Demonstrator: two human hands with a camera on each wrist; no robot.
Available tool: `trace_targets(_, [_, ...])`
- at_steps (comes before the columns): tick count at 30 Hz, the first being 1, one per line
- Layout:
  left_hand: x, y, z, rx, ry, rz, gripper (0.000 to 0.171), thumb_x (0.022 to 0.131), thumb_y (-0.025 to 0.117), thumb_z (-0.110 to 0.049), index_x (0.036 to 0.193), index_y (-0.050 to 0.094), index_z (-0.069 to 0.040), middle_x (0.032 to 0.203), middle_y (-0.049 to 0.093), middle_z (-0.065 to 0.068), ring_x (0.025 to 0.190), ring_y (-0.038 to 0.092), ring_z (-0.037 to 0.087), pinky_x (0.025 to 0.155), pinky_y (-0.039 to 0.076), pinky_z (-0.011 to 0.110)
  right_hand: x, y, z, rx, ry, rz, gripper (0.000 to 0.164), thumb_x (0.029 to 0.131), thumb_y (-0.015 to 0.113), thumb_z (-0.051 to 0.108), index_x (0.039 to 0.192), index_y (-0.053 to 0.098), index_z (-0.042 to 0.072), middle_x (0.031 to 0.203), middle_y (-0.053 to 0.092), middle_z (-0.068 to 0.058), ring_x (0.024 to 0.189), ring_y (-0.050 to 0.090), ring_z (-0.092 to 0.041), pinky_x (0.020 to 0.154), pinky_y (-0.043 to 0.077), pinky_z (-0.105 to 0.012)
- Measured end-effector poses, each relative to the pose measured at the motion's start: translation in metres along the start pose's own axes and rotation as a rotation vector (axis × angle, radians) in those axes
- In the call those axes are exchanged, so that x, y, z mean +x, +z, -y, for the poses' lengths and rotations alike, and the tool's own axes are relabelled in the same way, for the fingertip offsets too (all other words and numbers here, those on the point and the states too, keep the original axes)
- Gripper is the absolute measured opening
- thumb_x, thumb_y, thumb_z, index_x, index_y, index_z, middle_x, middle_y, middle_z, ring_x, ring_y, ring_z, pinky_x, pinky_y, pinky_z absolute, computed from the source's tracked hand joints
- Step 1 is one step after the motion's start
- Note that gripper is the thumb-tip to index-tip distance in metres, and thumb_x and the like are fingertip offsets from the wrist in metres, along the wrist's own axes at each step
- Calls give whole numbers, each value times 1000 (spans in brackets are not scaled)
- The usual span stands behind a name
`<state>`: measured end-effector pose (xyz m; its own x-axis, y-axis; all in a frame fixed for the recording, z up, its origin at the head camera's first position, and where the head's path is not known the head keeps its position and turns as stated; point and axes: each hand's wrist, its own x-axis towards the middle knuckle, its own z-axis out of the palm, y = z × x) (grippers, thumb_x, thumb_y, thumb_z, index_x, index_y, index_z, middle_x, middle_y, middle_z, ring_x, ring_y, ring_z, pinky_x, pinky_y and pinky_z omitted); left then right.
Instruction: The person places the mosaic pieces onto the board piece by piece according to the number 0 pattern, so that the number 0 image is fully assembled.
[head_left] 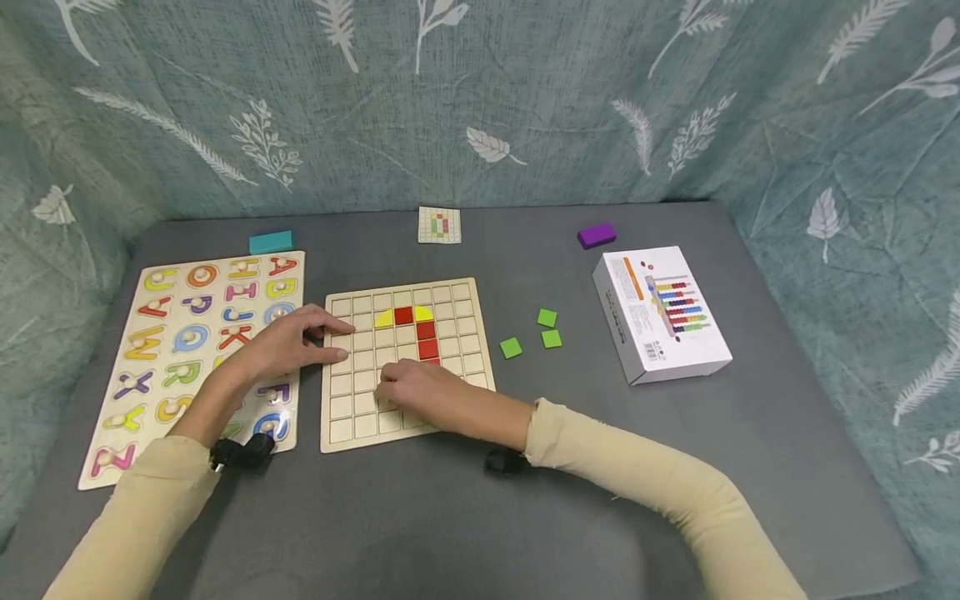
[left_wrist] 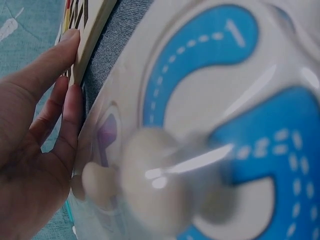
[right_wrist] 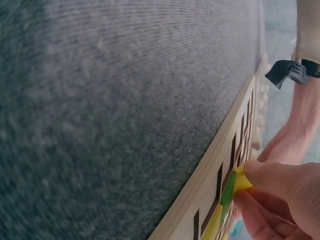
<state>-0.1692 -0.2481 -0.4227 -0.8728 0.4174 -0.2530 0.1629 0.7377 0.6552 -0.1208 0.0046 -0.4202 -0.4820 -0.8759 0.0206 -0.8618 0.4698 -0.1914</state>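
Note:
A square wooden grid board (head_left: 341,408) lies in the middle of the table. My left hand (head_left: 288,342) rests its thumb and fingertips at the board's left edge, fingers fairly straight. Low over the board's near part, my right hand (head_left: 423,392) pinches a small yellow tile (right_wrist: 243,181) between thumb and fingers. Close under it, the right wrist view shows a green tile (right_wrist: 227,192) and another yellow tile (right_wrist: 214,222) on the board. Red tiles (head_left: 426,331) and curved yellow tiles (head_left: 385,318) sit in the upper squares; my right hand hides some lower squares.
Loose green tiles (head_left: 511,347) lie right of the board. A pegged alphabet board (head_left: 168,383) is at left. A pattern card (head_left: 439,226), a teal block (head_left: 271,242) and a purple block (head_left: 597,236) lie toward the back. An abacus box (head_left: 663,312) stands at right.

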Motion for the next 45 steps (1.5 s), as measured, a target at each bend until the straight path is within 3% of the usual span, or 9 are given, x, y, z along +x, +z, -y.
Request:
trace_targets(6, [-1,-1,-1,-2,-24,16,43,90,70,-30,127,64,-11,105,53,7,92,45,18,74,41,25,0,1,3,-61,-2,-8,12,94,62,16,105,65,15,96,63,3,89,59,-10,79,47,-19])
trace_targets(20, [0,0,1,2,7,6,41,90,70,-27,126,64,-9,106,55,9,92,45,17,74,42,23,3,0,4,-159,-28,35,11,95,60,15,103,67,16,93,62,5,85,58,-10,75,47,-20])
trace_targets(28, [0,0,0,-1,5,8,41,90,70,-28,126,64,-9,106,54,9,92,45,18,73,41,24,1,-1,3,-193,-47,45,18,93,60,8,86,74,18,98,62,3,84,56,-11,71,45,-18])
trace_targets(32, [0,0,-1,-7,-9,13,42,90,70,-29,127,64,-10,106,54,9,92,44,18,73,40,25,-5,-3,-1,-126,-43,40,16,94,60,11,92,74,19,101,63,3,86,56,-11,74,44,-19])
trace_targets(37, [0,0,0,-2,-24,19,43,90,71,-31,127,64,-11,106,54,7,93,45,18,73,40,25,-24,-15,-12,11,-21,-32,15,93,66,22,105,73,18,106,65,1,94,57,-14,82,47,-21])
trace_targets(45, [1,0,1,-21,-9,24,44,89,72,-30,127,64,-10,105,53,8,90,44,17,73,42,24,-66,-38,-46,302,190,-221,29,90,70,20,115,70,6,110,67,-7,101,62,-20,84,51,-30])
